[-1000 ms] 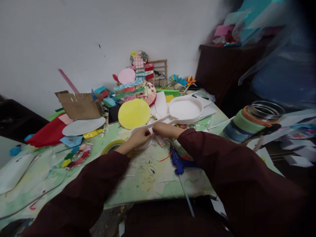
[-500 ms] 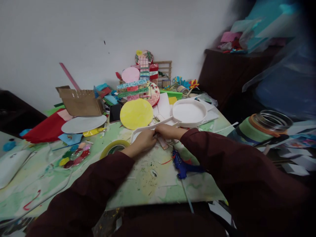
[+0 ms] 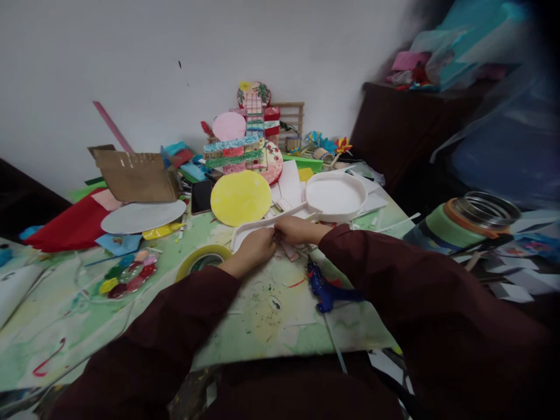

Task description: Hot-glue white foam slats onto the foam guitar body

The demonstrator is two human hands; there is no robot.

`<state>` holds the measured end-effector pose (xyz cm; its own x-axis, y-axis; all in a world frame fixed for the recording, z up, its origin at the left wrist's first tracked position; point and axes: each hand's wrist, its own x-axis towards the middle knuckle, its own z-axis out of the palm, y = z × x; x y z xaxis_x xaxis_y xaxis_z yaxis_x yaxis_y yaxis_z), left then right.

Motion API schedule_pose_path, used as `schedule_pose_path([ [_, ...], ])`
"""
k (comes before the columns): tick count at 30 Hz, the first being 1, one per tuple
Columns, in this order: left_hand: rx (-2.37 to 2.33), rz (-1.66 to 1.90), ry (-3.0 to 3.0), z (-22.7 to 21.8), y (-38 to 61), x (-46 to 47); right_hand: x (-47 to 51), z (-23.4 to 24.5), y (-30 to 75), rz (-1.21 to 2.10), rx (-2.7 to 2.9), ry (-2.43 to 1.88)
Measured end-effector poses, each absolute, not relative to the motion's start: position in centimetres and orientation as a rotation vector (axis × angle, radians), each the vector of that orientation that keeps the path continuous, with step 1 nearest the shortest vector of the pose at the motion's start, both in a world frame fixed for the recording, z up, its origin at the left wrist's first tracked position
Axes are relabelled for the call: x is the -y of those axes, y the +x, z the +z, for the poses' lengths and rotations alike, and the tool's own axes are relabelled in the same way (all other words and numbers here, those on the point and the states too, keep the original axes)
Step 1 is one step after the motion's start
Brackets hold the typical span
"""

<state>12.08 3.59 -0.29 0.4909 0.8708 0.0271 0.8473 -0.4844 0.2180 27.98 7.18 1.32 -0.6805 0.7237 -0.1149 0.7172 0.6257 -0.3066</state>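
My left hand (image 3: 254,248) and my right hand (image 3: 293,229) meet at the middle of the paint-stained table (image 3: 262,315), fingers pinched together on a long white foam strip (image 3: 266,223). The strip curves round a white piece beneath my hands and reaches toward a round white foam dish (image 3: 335,196) behind my right hand. Both arms wear dark maroon sleeves. What lies right between my fingertips is hidden.
A yellow disc (image 3: 240,197), a phone (image 3: 202,196), a cardboard box (image 3: 135,174), a white oval (image 3: 142,216) and red paper (image 3: 72,224) lie behind. A tape roll (image 3: 202,256), a paint palette (image 3: 126,273) and a blue glue gun (image 3: 326,289) sit near. A jar (image 3: 464,224) stands right.
My hands have stayed together on the strip, shifting slightly. The view has drifted a little, so the table's things sit a bit differently in the picture.
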Motion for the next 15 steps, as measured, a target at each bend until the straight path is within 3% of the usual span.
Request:
schedule_pose_path([
  [15,-1.334,0.259,2.402,-0.3,10.3,-5.2,-7.1,1.0,27.9,0.362,2.835,-1.232],
])
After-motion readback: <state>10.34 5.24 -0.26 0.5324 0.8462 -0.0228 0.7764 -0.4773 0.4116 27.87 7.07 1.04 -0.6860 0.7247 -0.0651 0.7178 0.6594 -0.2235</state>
